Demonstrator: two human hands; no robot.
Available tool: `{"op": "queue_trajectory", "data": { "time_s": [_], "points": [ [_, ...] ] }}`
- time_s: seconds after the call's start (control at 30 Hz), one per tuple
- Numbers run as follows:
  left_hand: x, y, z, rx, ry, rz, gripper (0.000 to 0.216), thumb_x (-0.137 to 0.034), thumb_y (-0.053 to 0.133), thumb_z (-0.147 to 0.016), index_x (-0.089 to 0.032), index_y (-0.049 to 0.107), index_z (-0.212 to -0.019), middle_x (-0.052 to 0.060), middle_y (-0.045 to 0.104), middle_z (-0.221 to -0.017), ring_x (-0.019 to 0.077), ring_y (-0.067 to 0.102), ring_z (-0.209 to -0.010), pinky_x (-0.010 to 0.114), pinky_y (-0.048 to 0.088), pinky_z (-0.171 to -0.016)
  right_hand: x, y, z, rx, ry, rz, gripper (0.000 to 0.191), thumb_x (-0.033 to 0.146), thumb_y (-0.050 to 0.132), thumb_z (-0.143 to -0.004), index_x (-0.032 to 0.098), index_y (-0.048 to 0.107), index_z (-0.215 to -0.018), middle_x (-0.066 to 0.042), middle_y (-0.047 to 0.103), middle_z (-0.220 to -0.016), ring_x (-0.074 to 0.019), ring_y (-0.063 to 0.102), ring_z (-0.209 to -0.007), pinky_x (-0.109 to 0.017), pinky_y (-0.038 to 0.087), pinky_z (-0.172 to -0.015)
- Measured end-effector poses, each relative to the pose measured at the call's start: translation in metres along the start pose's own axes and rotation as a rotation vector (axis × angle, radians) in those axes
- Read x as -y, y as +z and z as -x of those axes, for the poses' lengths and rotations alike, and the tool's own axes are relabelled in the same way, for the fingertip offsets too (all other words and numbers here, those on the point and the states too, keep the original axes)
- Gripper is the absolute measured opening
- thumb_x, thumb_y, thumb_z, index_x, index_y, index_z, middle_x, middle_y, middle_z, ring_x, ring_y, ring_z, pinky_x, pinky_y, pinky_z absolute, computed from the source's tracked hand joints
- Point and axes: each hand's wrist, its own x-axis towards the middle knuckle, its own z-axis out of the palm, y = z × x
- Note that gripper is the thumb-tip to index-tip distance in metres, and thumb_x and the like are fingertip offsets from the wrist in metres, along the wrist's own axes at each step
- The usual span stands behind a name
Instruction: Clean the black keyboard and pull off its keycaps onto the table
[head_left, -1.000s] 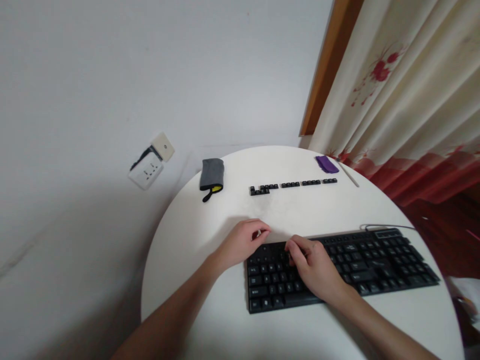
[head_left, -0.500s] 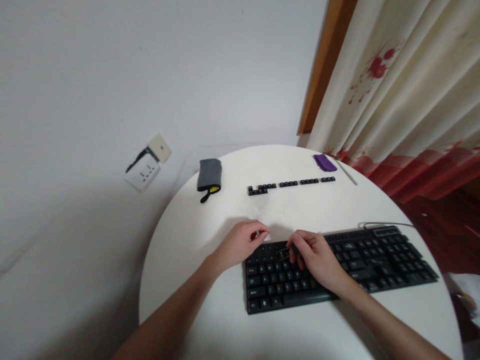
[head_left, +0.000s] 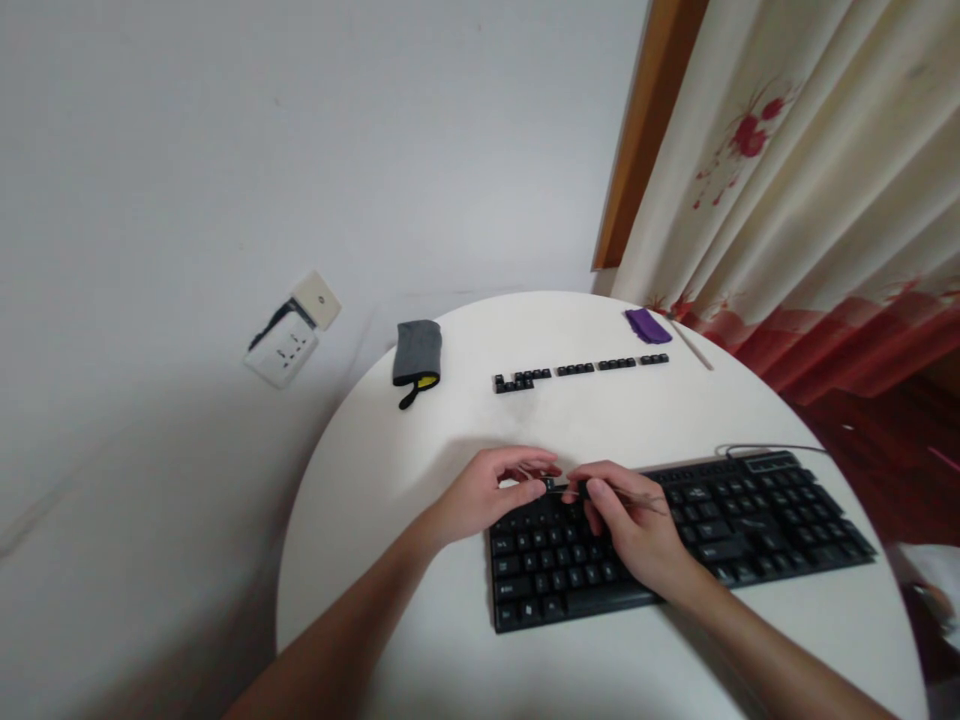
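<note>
A black keyboard (head_left: 720,530) lies on a round white table (head_left: 450,650). My left hand (head_left: 480,492) hovers over the keyboard's upper left corner, thumb and fingers pinched on a small black keycap (head_left: 553,484). My right hand (head_left: 630,520) is closed round a thin metal tool (head_left: 637,497) whose tip meets that keycap between the two hands. A row of removed black keycaps (head_left: 577,370) lies further back on the table.
A grey pouch with a yellow lining (head_left: 416,355) lies at the back left. A purple cloth (head_left: 646,325) and a thin stick (head_left: 694,347) lie at the back right. A wall socket (head_left: 289,340) is on the left wall. A flowered curtain (head_left: 810,200) hangs on the right.
My right hand lifted from the top key row with the tool and a keycap. My left hand's fingers moved right and pinched that keycap.
</note>
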Motion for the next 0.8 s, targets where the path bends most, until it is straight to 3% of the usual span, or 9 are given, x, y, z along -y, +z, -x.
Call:
{"op": "queue_trajectory", "data": {
  "time_s": [0.47,0.67,0.8],
  "points": [
    [0.0047,0.0041,0.0003,0.013,-0.142,0.238,0.028,-0.022,0.077,-0.076,-0.013,0.068,-0.102,0.006,0.074,-0.090,0.0180,0.069,-0.084,0.033,0.054,-0.081,-0.0013,0.0045,0.0023,0.035,-0.021,0.141,0.028,0.036,0.049,-0.098,0.020,0.072,-0.101,-0.002,0.065,-0.072,-0.0128,0.054,-0.057,-0.024,0.044,-0.054],
    [0.0071,0.0050,0.0003,0.035,-0.129,0.172,0.028,-0.021,0.075,-0.079,-0.013,0.067,-0.105,0.007,0.073,-0.093,0.0181,0.069,-0.087,0.034,0.053,-0.083,0.0010,0.0051,0.0010,0.037,-0.046,0.200,0.029,0.035,0.048,-0.098,0.020,0.072,-0.098,-0.002,0.064,-0.070,-0.0136,0.057,-0.061,-0.025,0.048,-0.062],
    [0.0071,0.0058,-0.0004,-0.005,-0.044,0.133,0.026,-0.023,0.073,-0.080,-0.014,0.070,-0.104,0.009,0.070,-0.105,0.0190,0.068,-0.094,0.038,0.053,-0.090,-0.0010,0.0048,0.0006,-0.002,-0.055,0.204,0.028,0.036,0.049,-0.097,0.020,0.072,-0.098,-0.002,0.063,-0.068,-0.0143,0.058,-0.061,-0.025,0.049,-0.061]
  ]
}}
